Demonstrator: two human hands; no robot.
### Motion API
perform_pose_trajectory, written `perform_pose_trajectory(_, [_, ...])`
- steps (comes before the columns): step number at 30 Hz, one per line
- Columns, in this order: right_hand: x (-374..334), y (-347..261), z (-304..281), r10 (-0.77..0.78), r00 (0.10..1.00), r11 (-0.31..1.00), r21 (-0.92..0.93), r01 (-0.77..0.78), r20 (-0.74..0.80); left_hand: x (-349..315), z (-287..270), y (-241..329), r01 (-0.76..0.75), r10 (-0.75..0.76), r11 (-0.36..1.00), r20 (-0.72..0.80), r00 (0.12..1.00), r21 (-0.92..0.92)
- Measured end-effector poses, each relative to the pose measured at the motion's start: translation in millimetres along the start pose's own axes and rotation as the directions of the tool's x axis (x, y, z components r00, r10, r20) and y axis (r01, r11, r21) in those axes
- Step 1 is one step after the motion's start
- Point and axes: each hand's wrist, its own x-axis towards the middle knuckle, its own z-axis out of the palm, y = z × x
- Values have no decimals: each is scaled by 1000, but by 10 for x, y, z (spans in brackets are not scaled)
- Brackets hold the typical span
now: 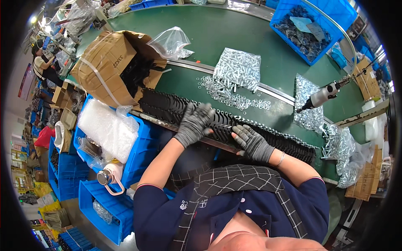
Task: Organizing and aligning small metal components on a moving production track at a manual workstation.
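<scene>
A long row of black curved parts stands packed along the table's near edge, with small shiny metal pieces lined up along its far side. My left hand, in a grey striped glove, lies over the row left of the middle; its fingers are stretched out and slightly blurred. Farther right, my right hand rests on the row in a matching glove, fingers extended and thumb toward the near edge. Neither hand shows anything gripped. Just beyond the row are loose metal nuts and a clear bag of bolts.
An open cardboard box of black parts lies tilted at left. A power screwdriver hangs at right over another hardware bag. A blue bin stands far right. Bubble wrap and a pink bottle sit left. Another person is far left.
</scene>
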Motion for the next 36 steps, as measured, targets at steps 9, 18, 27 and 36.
perform_pose_trajectory(9, [28, 8, -6, 2, 1000, 1000, 17, -1, -29, -39, 202, -392, 215, -215, 976, 5, 977, 23])
perform_pose_trajectory(18, [-6, -50, -12, 24, 999, 1000, 8, -23, -48, 31, 120, 394, -1, -1, 1000, -93, 996, -13])
perform_pose_trajectory(27, [306, 1282, -603, 469, 883, 827, -337, -449, -26, 166, 185, 810, -225, 200, 960, -157, 967, -168])
perform_pose_trajectory(36, [566, 1731, -206, 289, 947, 803, -574, -160, 141, 120, 254, 1001, -211, 131, 955, -338, 932, -210])
